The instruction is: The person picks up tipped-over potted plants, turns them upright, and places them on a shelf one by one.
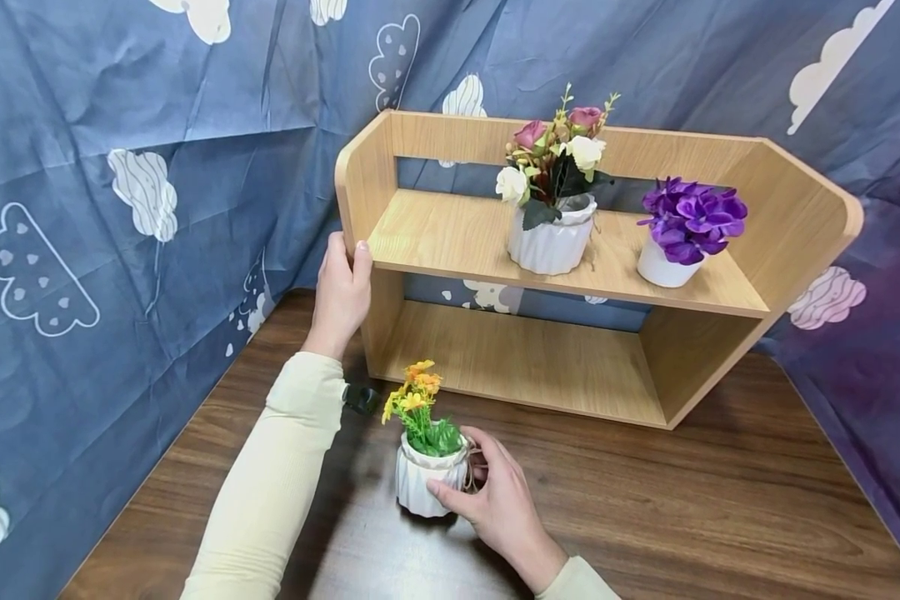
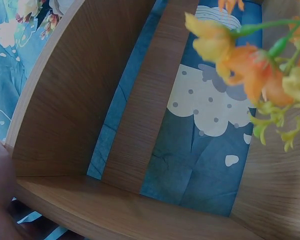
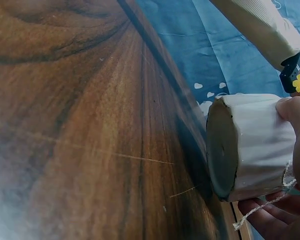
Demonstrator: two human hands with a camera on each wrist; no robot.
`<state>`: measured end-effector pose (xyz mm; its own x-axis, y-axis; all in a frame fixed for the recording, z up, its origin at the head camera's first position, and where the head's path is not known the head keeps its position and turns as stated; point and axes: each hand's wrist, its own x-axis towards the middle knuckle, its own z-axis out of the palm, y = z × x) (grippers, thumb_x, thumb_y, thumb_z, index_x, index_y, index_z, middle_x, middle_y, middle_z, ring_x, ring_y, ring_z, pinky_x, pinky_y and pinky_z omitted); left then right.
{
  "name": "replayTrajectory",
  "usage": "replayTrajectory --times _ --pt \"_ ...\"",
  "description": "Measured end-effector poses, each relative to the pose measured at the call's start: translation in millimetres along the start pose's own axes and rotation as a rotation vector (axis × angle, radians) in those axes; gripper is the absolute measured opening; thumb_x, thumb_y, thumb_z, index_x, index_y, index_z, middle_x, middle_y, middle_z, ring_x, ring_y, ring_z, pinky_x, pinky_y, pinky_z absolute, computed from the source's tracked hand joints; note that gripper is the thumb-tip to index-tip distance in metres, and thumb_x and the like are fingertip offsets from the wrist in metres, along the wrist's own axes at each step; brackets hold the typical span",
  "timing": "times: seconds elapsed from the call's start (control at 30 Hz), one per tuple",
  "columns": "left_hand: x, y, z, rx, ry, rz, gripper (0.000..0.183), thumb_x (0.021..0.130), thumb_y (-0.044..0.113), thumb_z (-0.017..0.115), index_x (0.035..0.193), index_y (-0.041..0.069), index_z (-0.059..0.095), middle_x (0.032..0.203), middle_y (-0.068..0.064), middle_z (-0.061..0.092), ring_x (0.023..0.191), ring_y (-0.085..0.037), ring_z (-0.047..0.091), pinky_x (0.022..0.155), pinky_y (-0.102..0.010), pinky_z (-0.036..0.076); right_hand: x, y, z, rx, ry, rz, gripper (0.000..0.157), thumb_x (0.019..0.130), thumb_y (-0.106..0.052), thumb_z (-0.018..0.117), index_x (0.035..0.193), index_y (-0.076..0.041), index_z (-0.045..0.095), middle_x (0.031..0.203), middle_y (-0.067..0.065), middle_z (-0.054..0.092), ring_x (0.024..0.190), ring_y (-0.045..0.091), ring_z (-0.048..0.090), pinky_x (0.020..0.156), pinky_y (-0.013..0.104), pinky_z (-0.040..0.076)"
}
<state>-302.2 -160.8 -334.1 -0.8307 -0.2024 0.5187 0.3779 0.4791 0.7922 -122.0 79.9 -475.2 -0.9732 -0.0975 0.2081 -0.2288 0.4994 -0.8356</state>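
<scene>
My right hand [image 1: 504, 500] grips a white ribbed flower pot [image 1: 414, 479] with its thumb on the near side and its fingers round the far side. Yellow and orange artificial flowers [image 1: 417, 390] with green leaves rise from it, and twine hangs at its rim. The right wrist view shows the pot's bare underside [image 3: 222, 150] just above the table. At the upper left, my left hand [image 1: 342, 292] holds the front edge of the side panel of a two-tier wooden shelf [image 1: 450, 229]. The flowers overlap the shelf in the left wrist view.
On the upper tier stand a white pot [image 1: 551, 243] with pink and white roses and a smaller white pot [image 1: 663, 265] with purple flowers. The shelf sits on a dark wooden table [image 1: 682, 508]. Blue cloud-printed cloth [image 1: 217, 92] hangs behind and along the left.
</scene>
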Motion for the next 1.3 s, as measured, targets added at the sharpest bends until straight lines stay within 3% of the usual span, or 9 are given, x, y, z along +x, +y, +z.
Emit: replayTrajectory --times 0.53,0.87,1.3 --pt "-0.4 2.0 0.0 0.003 -0.004 -0.015 0.041 0.114 0.031 0.043 0.140 -0.001 0.049 0.139 -0.026 0.061 0.121 -0.038 0.059 0.105 -0.054 0.048 -10 3 0.7 -0.023 -0.035 -0.040 0.081 0.073 -0.029 0.101 0.139 -0.011 0.058 0.129 0.014 0.067 0.109 0.027 0.073 0.090 0.031 0.063" --pt "0.0 2.7 0.1 0.007 -0.002 -0.006 0.040 0.114 0.029 0.043 0.139 -0.002 0.050 0.136 -0.027 0.061 0.120 -0.039 0.058 0.105 -0.054 0.047 -17 4 1.7 -0.022 -0.056 -0.081 0.083 0.070 -0.027 0.102 0.138 -0.011 0.056 0.131 0.008 0.065 0.120 0.029 0.070 0.097 0.032 0.062" --pt "-0.1 1.3 -0.4 0.006 -0.001 -0.009 0.040 0.114 0.029 0.043 0.137 -0.003 0.050 0.134 -0.027 0.061 0.118 -0.039 0.058 0.104 -0.053 0.047 -26 7 3.7 -0.177 -0.022 -0.219 0.084 0.069 -0.032 0.102 0.136 -0.012 0.056 0.125 -0.005 0.064 0.115 0.012 0.064 0.101 0.042 0.059"
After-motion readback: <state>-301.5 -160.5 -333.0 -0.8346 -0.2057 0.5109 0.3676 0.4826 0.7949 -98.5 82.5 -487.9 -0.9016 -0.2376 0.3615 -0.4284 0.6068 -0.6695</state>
